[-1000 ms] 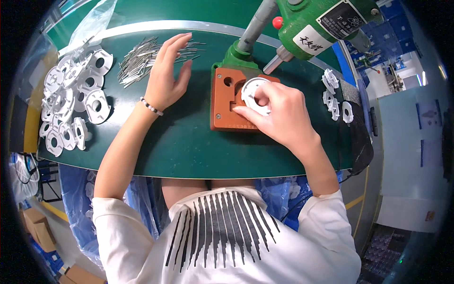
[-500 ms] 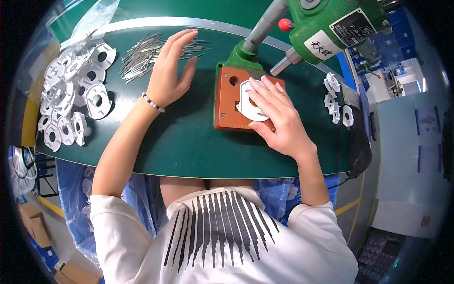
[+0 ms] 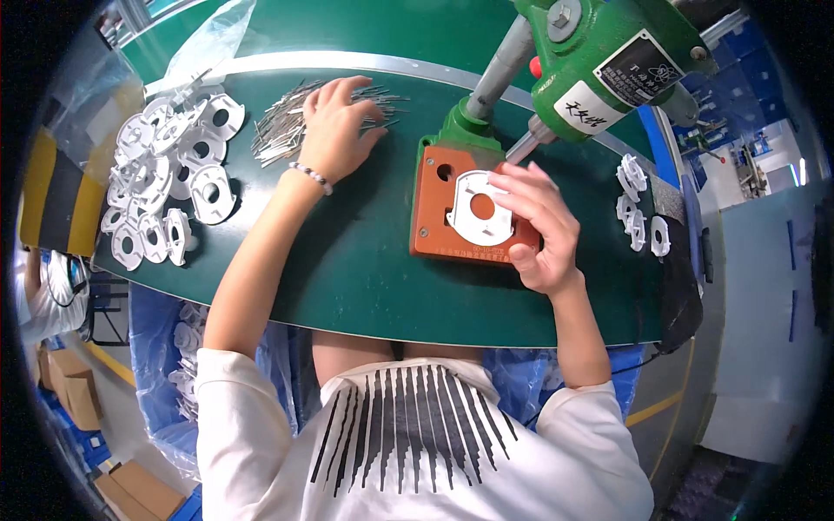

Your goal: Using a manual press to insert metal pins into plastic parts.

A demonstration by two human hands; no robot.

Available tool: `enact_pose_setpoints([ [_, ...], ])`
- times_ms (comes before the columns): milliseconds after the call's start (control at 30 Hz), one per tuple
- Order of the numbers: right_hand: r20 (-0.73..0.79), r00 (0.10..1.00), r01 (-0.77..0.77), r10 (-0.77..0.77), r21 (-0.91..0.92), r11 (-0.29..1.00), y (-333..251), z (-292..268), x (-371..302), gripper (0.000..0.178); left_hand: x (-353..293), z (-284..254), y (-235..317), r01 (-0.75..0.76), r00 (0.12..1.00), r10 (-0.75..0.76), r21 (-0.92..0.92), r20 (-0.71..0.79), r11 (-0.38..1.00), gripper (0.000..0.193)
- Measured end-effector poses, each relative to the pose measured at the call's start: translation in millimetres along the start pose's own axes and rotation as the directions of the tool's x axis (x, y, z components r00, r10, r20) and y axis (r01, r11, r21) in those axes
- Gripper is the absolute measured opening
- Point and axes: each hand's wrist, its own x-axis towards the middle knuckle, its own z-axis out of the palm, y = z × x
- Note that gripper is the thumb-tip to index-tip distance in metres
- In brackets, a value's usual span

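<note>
A white plastic part (image 3: 463, 222) with a round hole in its middle lies flat on the orange fixture block (image 3: 427, 208) of a green bench press (image 3: 599, 65). My right hand (image 3: 546, 227) is at the part's right edge, fingers bent and thumb apart, gripping nothing that I can see. Over on the left, my left hand (image 3: 340, 130) reaches onto a pile of thin metal pins (image 3: 280, 130). Its fingers are curved and spread over the pins, and no pin shows between them. The press ram (image 3: 526, 143) stands above the block's back right corner.
Similar white parts (image 3: 149, 178) are heaped at the table's left, with several more (image 3: 632, 178) at the right. A clear plastic bag (image 3: 208, 43) lies behind the heap. Blue-lined bins (image 3: 161, 347) below the table's front edge hold white parts. A dark cloth (image 3: 682, 291) hangs at the right corner.
My right hand has drawn back to the right, uncovering the white part on the block. My left hand has lowered its fingers onto the pins. The whole view has shifted slightly.
</note>
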Motion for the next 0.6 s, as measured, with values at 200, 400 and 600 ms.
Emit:
enact_pose_setpoints([
  [200, 0.213, 0.976, 0.053, -0.031, -0.099, 0.994, -2.6, 0.3, -4.6, 0.059, 16.4, 17.7, 17.4, 0.105, 0.986, -0.125, 0.173, 0.11, 0.979, 0.011],
  [400, 0.215, 0.976, 0.053, -0.022, -0.141, 0.989, -5.0, 2.6, -7.8, 0.063, 12.2, 29.9, 18.3, 0.059, 0.997, -0.069, 0.246, 0.035, 0.968, 0.009],
  [600, 0.077, 0.996, 0.043, -0.036, -0.103, 0.994, -6.7, -2.6, -14.5, 0.062, 22.8, 8.1, 13.4, 0.106, 0.985, -0.14, -0.288, -0.098, 0.952, 0.011],
])
